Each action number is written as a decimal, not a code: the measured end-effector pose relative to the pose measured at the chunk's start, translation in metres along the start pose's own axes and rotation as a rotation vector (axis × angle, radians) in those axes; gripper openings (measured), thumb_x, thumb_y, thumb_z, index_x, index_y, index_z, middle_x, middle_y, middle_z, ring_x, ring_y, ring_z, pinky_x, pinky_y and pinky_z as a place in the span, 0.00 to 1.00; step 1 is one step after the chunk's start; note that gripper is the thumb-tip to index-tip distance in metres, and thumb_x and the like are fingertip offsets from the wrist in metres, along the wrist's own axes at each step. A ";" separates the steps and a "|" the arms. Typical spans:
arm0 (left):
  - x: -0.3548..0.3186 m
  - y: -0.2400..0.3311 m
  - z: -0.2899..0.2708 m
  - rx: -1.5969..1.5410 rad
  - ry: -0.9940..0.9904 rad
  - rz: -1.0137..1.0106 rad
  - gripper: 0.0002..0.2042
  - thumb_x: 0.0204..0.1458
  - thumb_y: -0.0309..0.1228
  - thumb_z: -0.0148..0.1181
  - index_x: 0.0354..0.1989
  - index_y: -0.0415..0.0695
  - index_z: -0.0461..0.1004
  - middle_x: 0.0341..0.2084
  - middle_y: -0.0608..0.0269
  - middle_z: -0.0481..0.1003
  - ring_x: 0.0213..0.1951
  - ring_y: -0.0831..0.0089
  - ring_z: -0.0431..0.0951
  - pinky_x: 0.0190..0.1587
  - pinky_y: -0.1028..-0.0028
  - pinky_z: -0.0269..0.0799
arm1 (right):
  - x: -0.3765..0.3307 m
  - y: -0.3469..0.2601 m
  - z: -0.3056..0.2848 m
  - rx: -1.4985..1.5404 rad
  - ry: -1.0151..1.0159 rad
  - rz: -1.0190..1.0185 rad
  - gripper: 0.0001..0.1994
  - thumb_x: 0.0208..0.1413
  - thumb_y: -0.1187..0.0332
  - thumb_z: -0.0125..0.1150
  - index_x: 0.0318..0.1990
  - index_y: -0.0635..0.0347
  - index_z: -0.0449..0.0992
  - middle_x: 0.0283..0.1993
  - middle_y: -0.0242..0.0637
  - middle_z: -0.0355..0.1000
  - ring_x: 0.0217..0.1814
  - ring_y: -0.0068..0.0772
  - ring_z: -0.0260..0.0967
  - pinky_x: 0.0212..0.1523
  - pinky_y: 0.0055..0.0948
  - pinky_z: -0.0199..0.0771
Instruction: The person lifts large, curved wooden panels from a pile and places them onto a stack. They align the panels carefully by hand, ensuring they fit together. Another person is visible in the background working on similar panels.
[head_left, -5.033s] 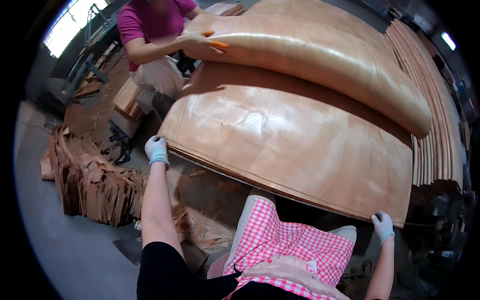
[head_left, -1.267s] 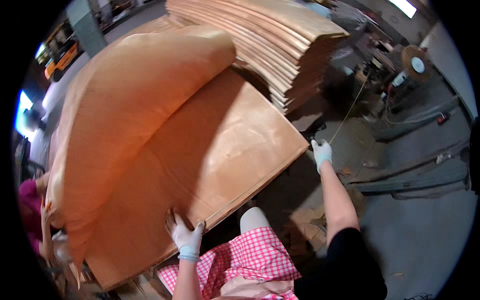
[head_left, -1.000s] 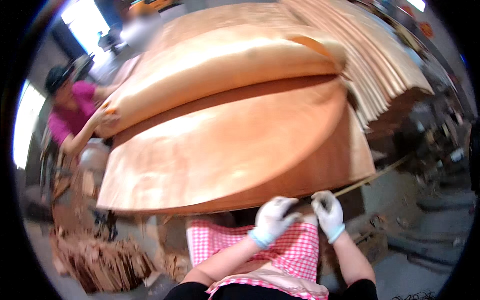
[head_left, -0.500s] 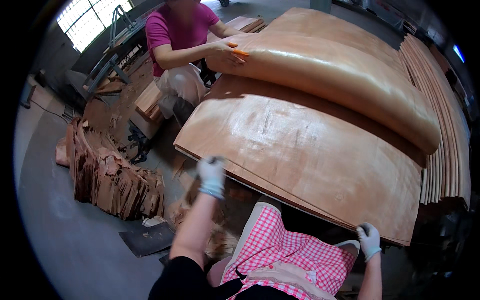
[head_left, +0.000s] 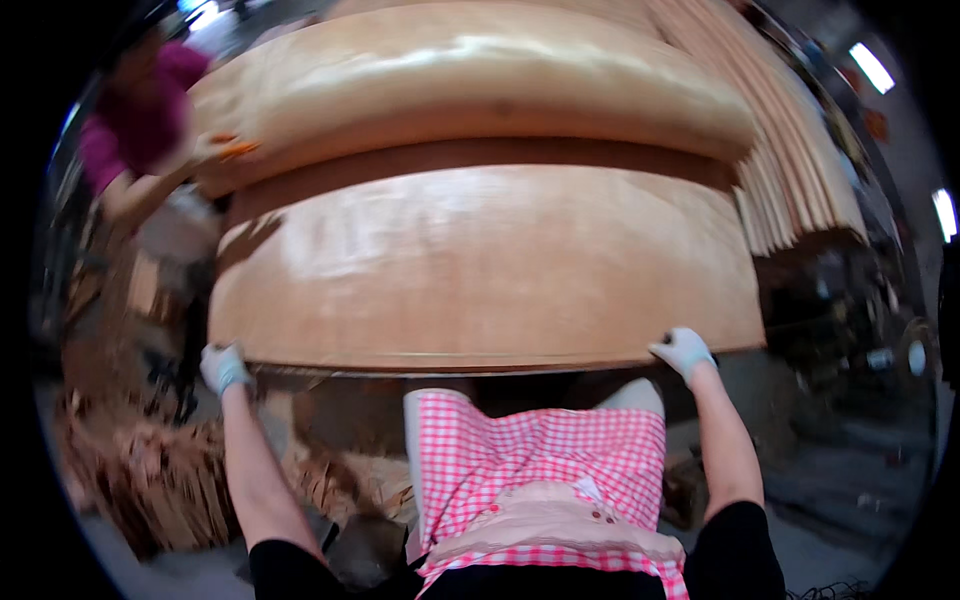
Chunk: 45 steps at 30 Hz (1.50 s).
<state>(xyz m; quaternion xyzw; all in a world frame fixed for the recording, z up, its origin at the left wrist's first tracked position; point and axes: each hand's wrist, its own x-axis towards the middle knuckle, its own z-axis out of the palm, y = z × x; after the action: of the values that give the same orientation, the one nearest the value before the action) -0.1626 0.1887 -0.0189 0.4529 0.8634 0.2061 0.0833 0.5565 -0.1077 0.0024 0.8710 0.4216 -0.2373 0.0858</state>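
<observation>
A broad sheet of brown wood veneer (head_left: 480, 270) lies on a stack in front of me, its near edge facing my apron. My left hand (head_left: 222, 367), in a white glove, is closed at the near left corner of the sheet. On the right, my gloved right hand (head_left: 685, 350) grips the same edge, a little in from the right corner. Another veneer sheet (head_left: 480, 85) is curled back over the far part of the stack. A co-worker's hand (head_left: 215, 150) with orange on its fingers rests at the left end of that curl.
The co-worker (head_left: 135, 130), in a magenta shirt, is at the far left. More veneer sheets (head_left: 790, 170) are layered beyond the right side. Broken veneer scraps (head_left: 150, 470) stand in a heap on the floor at lower left. My checked pink apron (head_left: 540, 450) is close to the near edge.
My left hand, blurred and just off the near edge before, is now at the left corner. My right hand stays on the edge. The whole view has turned, squaring up to the stack.
</observation>
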 end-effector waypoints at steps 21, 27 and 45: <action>-0.445 0.267 0.117 0.037 -0.571 1.055 0.53 0.36 0.46 0.70 0.69 0.36 0.46 0.68 0.41 0.48 0.70 0.51 0.44 0.71 0.56 0.35 | 0.021 0.222 -0.040 0.170 0.088 -0.019 0.15 0.54 0.59 0.57 0.44 0.57 0.79 0.46 0.49 0.76 0.50 0.50 0.73 0.51 0.43 0.71; -0.445 0.264 0.115 0.064 -0.551 1.071 0.53 0.37 0.46 0.70 0.69 0.37 0.46 0.68 0.42 0.48 0.70 0.50 0.44 0.71 0.57 0.36 | 0.049 0.309 -0.024 0.280 0.122 0.308 0.15 0.55 0.59 0.58 0.46 0.57 0.78 0.49 0.47 0.75 0.53 0.50 0.71 0.53 0.40 0.70; -0.492 0.236 0.032 -0.982 -0.947 1.020 0.08 0.44 0.24 0.62 0.35 0.39 0.78 0.29 0.55 0.75 0.33 0.61 0.77 0.38 0.69 0.73 | -0.151 -0.076 0.015 1.310 0.286 -0.561 0.07 0.57 0.71 0.59 0.38 0.65 0.74 0.56 0.51 0.69 0.54 0.33 0.69 0.54 0.30 0.68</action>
<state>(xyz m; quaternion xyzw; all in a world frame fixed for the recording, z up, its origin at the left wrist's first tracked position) 0.3079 -0.0845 0.0329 0.7373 0.2405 0.3583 0.5198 0.4122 -0.1698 0.0661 0.6252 0.4076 -0.3378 -0.5734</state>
